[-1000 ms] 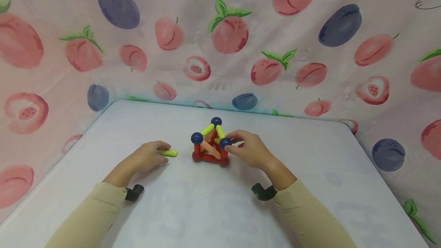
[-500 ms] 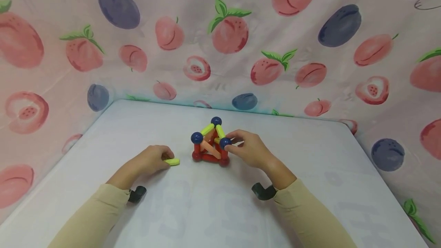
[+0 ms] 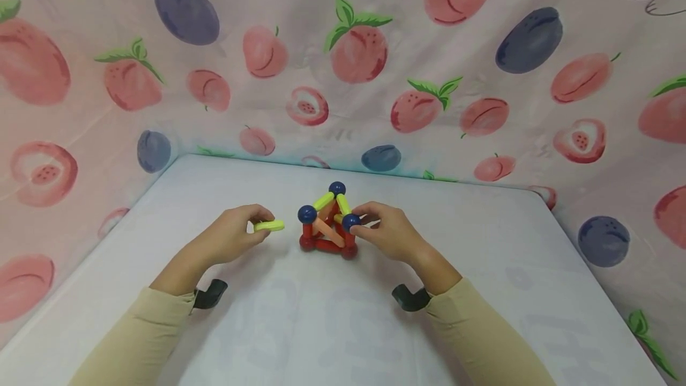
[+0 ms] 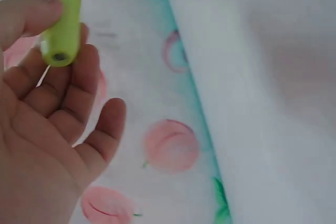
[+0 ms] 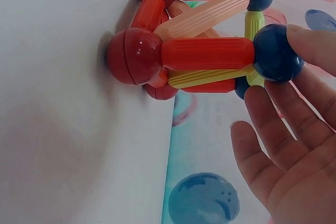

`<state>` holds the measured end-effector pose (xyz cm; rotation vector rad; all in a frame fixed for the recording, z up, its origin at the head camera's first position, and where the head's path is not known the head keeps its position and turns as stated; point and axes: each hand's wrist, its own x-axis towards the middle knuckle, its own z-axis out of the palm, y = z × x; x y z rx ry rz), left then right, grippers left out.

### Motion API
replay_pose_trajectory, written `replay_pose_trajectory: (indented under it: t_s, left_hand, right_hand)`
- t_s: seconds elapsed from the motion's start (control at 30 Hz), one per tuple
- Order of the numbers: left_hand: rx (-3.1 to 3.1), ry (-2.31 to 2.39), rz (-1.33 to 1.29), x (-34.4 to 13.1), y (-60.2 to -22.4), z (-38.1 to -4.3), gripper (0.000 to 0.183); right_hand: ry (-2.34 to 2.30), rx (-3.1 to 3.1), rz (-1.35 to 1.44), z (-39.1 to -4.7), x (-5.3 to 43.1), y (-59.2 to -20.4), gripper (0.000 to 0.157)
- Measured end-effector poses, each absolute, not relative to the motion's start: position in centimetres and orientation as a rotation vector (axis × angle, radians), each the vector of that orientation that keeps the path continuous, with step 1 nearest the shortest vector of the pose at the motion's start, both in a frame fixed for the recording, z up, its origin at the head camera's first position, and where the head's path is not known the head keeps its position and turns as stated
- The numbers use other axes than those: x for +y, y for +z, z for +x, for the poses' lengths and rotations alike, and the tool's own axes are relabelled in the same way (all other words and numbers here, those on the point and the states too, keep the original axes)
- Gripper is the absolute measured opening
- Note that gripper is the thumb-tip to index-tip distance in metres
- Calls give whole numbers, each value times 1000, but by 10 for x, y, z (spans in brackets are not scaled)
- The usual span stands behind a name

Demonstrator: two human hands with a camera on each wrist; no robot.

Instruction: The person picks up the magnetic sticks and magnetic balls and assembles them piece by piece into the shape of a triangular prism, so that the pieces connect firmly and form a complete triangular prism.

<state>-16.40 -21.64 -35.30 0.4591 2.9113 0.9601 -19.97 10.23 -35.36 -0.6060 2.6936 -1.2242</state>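
Note:
My left hand [image 3: 236,234] pinches a yellow-green magnetic rod [image 3: 269,226] between thumb and fingers, lifted off the table and pointing toward the frame. In the left wrist view the rod [image 4: 63,30] shows a dark spot at its near end. A magnetic building frame [image 3: 328,245] of red rods, red lower balls and blue upper balls stands on the table. Two yellow-green rods run to its rear blue ball [image 3: 337,189]; orange rods lie slanted across the sides. My right hand [image 3: 393,234] pinches the right blue ball [image 5: 278,52], on top of a red rod [image 5: 207,53].
The frame stands on a white-covered table [image 3: 332,320]. Behind it rises a fruit-print cloth [image 3: 321,40], which also hangs along both sides. A dark wrist mount sits at each sleeve.
My left hand took up the yellow-green rod from the table, first drawing nearer me, then rising and moving right toward the frame. My right hand stays at the blue ball.

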Motion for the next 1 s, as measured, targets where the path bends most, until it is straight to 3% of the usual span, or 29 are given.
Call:
replay_pose_trajectory:
  t_s: [0.43,1.0]
  left_hand:
    - [2932,1105,587,-186,-328,-163,25]
    - [2870,1095,736,-143,-336,-186,23]
  right_hand:
    - [-1238,2690,-630,-200,103,-355,34]
    - [-1241,2693,-648,-197,103,-353,32]
